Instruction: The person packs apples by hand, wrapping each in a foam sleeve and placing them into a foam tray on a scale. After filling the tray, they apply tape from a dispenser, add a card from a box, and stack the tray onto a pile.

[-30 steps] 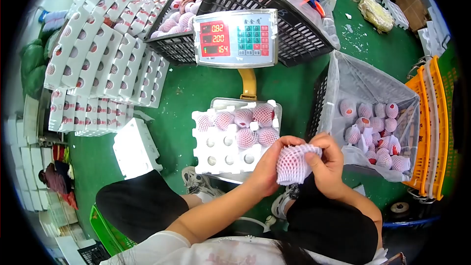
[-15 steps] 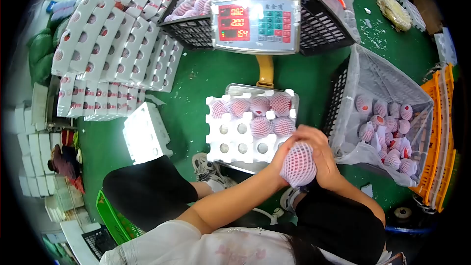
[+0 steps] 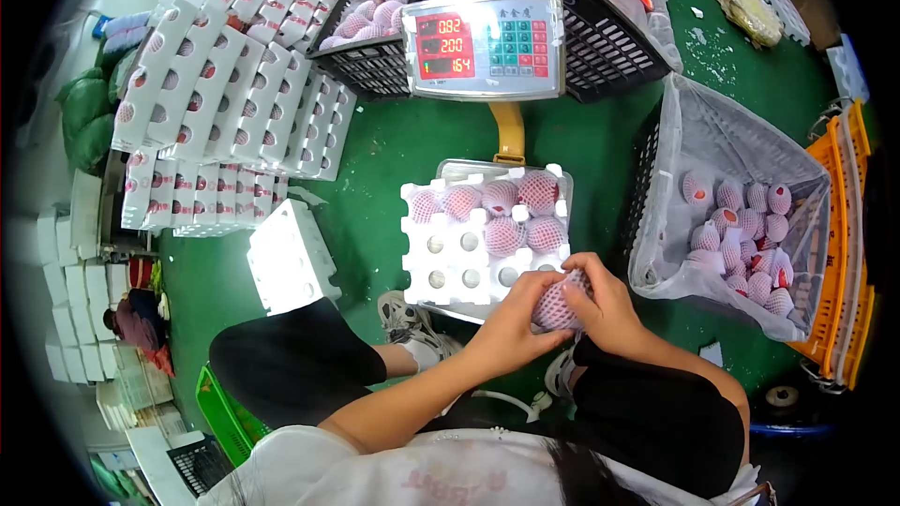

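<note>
Between my left hand (image 3: pixel 521 320) and my right hand (image 3: pixel 606 304) is a fruit in a pink foam net (image 3: pixel 557 305), with the fingers of both hands wrapped round it. The hands are just off the lower right corner of a white foam tray (image 3: pixel 450 250). Several netted fruits (image 3: pixel 506 236) fill the tray's top row and the right part of its middle row; its other visible hollows hold no fruit. Under the tray is the metal plate of a scale, whose display (image 3: pixel 484 45) shows red digits.
To the right, a lined crate (image 3: pixel 647 253) holds several netted fruits. Black crates (image 3: pixel 370 66) stand behind the display. Stacked white foam boxes (image 3: pixel 220 94) rise at the left, near a loose white foam piece (image 3: pixel 289 258). A person (image 3: pixel 141 323) is at the far left.
Both hands have turned the netted fruit and now cover more of it, with my left hand's fingers at its left side. The camera view has shifted slightly.
</note>
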Available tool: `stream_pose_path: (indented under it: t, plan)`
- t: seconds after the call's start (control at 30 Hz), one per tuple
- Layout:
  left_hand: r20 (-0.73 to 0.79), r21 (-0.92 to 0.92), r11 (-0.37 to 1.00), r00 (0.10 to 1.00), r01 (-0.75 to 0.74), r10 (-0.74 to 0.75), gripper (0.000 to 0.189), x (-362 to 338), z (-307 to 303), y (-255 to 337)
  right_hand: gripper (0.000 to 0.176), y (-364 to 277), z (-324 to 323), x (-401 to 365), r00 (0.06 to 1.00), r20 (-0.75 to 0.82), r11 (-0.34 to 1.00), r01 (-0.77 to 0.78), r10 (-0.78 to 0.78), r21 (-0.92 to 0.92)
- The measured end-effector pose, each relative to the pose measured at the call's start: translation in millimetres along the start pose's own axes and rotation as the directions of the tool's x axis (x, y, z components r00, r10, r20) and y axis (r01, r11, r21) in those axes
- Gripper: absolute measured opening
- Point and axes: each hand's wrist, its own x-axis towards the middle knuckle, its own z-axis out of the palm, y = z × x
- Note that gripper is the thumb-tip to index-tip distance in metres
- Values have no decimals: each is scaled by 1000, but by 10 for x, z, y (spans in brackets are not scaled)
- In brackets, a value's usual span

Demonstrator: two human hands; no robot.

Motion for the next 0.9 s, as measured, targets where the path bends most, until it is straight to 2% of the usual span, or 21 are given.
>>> stream_pose_path:
  t: [0.07,0.1,0.13,0.17,0.2,0.23,0.27,0.33,0.37,0.4,0.47,0.53,0.6,0.63,0.7,0.73,0.83,0.9]
  plan:
    - [-12,-77,991,994,106,-107,70,28,-186,-149,47,-104,-107,-14,1000,25,997,-1,-1,78]
    - [-105,-2,987,982,160,-160,70,46,-369,-192,57,-179,-274,-5,994,-21,994,104,-104,12]
    - [-197,65,974,960,217,-201,69,72,-566,-240,58,-258,-445,-5,964,-149,971,200,-218,-127]
    - [-284,184,955,943,233,-175,67,138,-730,-403,55,-276,-666,-38,934,-261,949,174,-244,-263]
    - [-361,296,922,923,250,-134,66,190,-869,-616,50,-263,-880,-69,879,-407,950,138,-248,-280]
    - [-325,528,825,945,202,-23,65,194,-964,-805,43,-280,-1091,-74,829,-528,966,57,-186,-251]
    - [-256,721,681,963,128,89,64,236,-1032,-951,37,-134,-1365,-37,780,-583,953,55,-226,-296]
    - [-138,825,559,988,79,64,63,282,-1035,-1176,32,104,-1888,-74,772,-608,918,-85,-185,-387]
    - [-107,813,582,989,30,99,61,310,-989,-1202,32,314,-2153,-111,778,-611,905,-146,-145,-400]
    - [-86,799,601,988,-10,132,59,325,-945,-1225,33,466,-2389,-161,815,-551,830,-178,-177,-529]
    - [-139,789,614,971,-11,196,54,330,-803,-1345,37,817,-2700,-196,867,-498,695,-360,3,-623]
    - [-154,808,589,974,28,165,49,327,-710,-1450,34,1083,-2773,-76,914,-386,704,-358,129,-613]
    - [-114,851,524,989,47,96,43,370,-686,-1411,30,1342,-2680,129,969,-158,651,-244,189,-719]
    - [-104,866,498,991,49,83,42,382,-677,-1444,45,1724,-2616,220,986,-55,608,-141,157,-781]
    - [-82,904,422,997,71,8,39,380,-691,-1493,61,2200,-2314,285,963,126,314,46,238,-948]
    - [-99,905,414,995,99,-21,41,384,-699,-1437,69,2294,-2228,333,937,196,154,157,290,-976]
    - [-154,898,401,983,182,-101,48,334,-686,-958,87,2066,-2224,497,857,240,325,90,456,-941]
    - [-241,762,639,962,107,127,48,353,-642,-595,85,1988,-2386,437,898,139,536,-120,418,-836]
